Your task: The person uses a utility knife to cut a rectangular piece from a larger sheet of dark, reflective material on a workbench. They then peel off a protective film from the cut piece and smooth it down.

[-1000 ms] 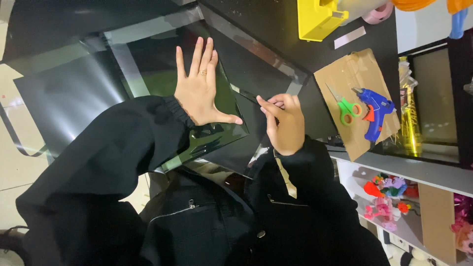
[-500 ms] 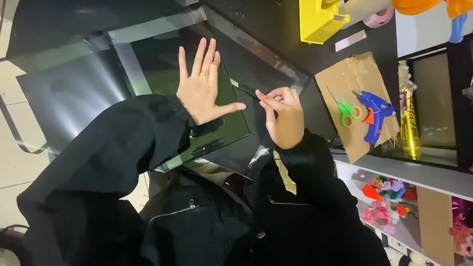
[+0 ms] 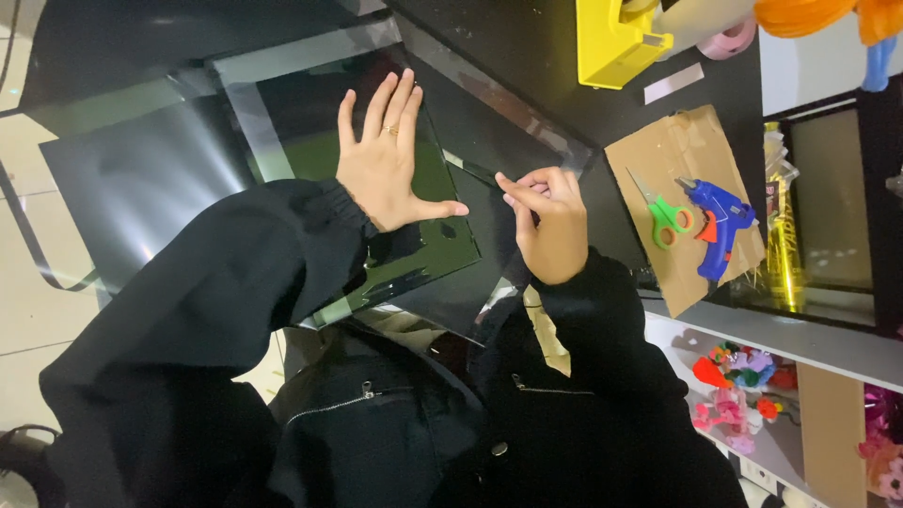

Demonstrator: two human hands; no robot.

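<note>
My left hand [image 3: 390,165] lies flat, fingers spread and thumb stuck out, pressing down on a dark glossy sheet [image 3: 423,235] on the black table [image 3: 527,47]. It grips nothing. My right hand [image 3: 550,221] is curled, its fingertips [image 3: 513,186] pinched together at the sheet's right edge, on what looks like a thin strip; what exactly they pinch is too small to tell.

Against the frame half a second ago, the left hand has hardly shifted on the sheet, and the right hand keeps its pinch at much the same spot beside the left thumb.

The sheet's near corner hangs over the table edge toward my black jacket [image 3: 395,423]. Its long axis runs from that corner up and left, away from me. A clear film [image 3: 310,61] lies under and beyond it, reaching further up the table.

To the right, well apart from the right hand, a piece of brown cardboard [image 3: 658,160] carries green-handled scissors [image 3: 663,212] and a blue glue gun [image 3: 720,221] side by side. A yellow tape dispenser [image 3: 616,42] stands at the far edge. Between the right hand and the cardboard the tabletop is bare.
</note>
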